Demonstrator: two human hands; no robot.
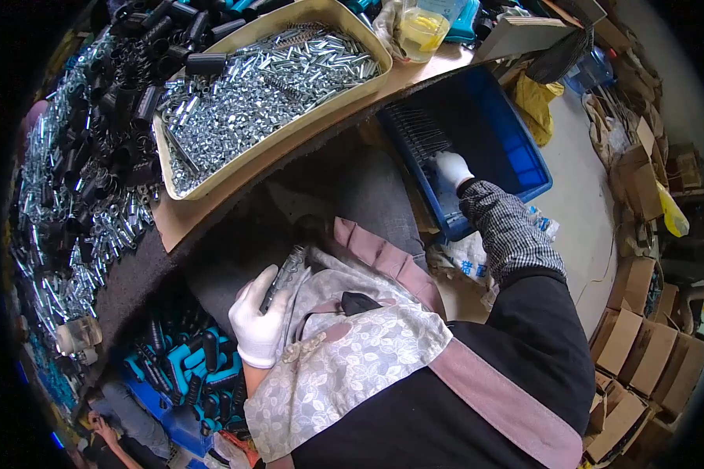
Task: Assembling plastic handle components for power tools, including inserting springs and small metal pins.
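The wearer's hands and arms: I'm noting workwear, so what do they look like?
The left hand and right hand are white-gloved. The right forearm has a black-and-white checked sleeve cover, meeting a black sleeve. The left wrist is bare; patterned grey cloth hides the arm beyond.

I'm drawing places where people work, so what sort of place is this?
Probably a workshop or factory: there's a tray full of metal parts, piled teal and black pieces, and cardboard boxes.
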